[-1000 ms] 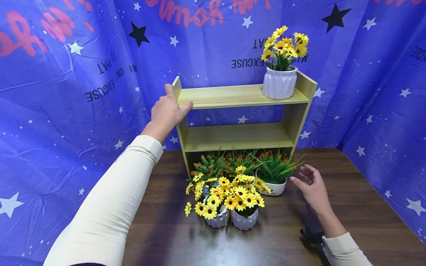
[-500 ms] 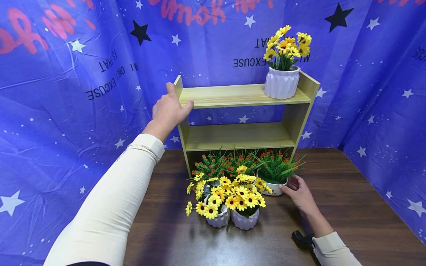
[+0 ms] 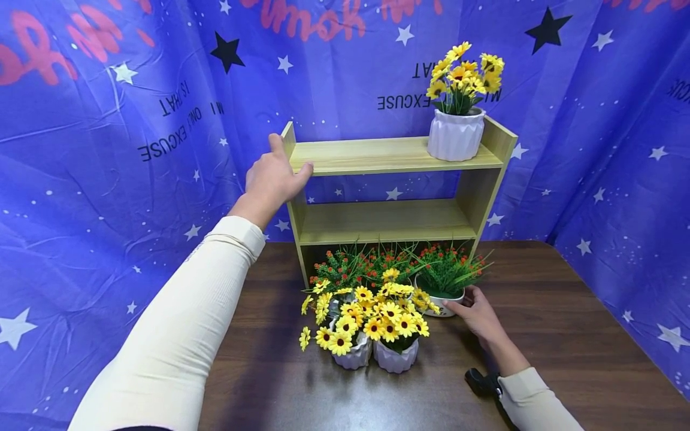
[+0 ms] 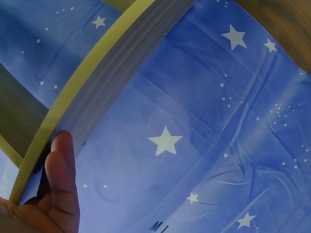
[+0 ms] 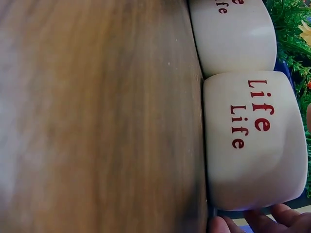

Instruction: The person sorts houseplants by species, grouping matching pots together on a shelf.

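My left hand (image 3: 269, 179) grips the upper left side panel of a pale wooden shelf unit (image 3: 361, 157); the left wrist view shows its fingers (image 4: 60, 179) along the panel's outer face. Low on the right, my right hand (image 3: 482, 317) holds the right end of a potted plant (image 3: 447, 269) with grassy leaves and small red flowers. The thumb lies on the front of its white pot, the fingers at the end and back. In the right wrist view the white pot (image 5: 255, 165) bears red "Life" lettering, and fingertips (image 5: 286, 213) touch its end.
More red-flowered plants (image 3: 336, 269) stand left of the held one, at the bottom shelf. Two pots of yellow flowers (image 3: 396, 359) stand before them on the brown table (image 3: 302, 395). Another yellow-flowered pot (image 3: 455, 137) sits top right on the shelf. A starry blue curtain (image 3: 108, 239) hangs behind.
My right hand has moved left from beside the red-flowered potted plant and now holds the end of its pot. My left hand has stayed on the shelf unit.
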A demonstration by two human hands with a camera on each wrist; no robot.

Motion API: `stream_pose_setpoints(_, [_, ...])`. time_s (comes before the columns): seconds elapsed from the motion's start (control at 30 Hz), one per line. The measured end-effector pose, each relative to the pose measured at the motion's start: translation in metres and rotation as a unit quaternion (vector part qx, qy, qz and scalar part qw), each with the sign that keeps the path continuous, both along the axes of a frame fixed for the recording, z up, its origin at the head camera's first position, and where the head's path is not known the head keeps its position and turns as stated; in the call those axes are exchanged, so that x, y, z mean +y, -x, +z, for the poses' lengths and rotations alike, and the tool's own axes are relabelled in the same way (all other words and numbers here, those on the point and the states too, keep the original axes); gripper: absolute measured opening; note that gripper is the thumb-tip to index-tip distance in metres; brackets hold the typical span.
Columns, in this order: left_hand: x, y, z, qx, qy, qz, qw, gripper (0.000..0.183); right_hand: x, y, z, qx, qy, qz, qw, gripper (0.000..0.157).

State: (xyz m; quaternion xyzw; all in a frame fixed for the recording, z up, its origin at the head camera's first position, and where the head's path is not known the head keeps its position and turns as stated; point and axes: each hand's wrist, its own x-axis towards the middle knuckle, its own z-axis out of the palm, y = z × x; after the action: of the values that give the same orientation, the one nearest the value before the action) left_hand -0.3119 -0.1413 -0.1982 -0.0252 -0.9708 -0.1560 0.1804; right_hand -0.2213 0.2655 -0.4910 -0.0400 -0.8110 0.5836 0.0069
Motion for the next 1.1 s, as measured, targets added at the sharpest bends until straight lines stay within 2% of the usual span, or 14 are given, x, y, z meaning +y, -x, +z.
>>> stream_pose_setpoints(0.23, [0.0,0.001,-0.001,-0.002,0.002,-0.002,1.0,0.076,-0.005,0.004,-0.005,0.034,-0.001,-0.005,0.999,0.078])
stream_pose_setpoints(0.3, [0.0,0.0,0.0,-0.004,0.003,-0.002,1.0,0.076,-0.007,0.004,-0.002,0.04,-0.004,-0.004,0.999,0.077])
stream_pose_setpoints(0.43, [0.001,0.001,0.0,-0.005,0.004,0.0,1.0,0.076,-0.007,0.006,-0.003,0.039,-0.013,-0.005,0.999,0.08])
stream_pose_setpoints(0.6, [0.001,0.0,0.0,-0.001,0.002,-0.002,1.0,0.075,-0.006,0.006,-0.007,0.033,-0.027,-0.028,0.999,0.079])
stream_pose_setpoints(0.9, [0.0,0.0,0.0,-0.005,0.003,0.0,1.0,0.077,-0.003,-0.001,0.0,0.022,-0.029,-0.059,0.998,0.093])
stream_pose_setpoints(1.1, [-0.001,0.0,0.001,-0.009,0.004,0.001,0.9999,0.078,0.0,-0.008,0.011,0.037,-0.031,-0.077,0.996,0.094])
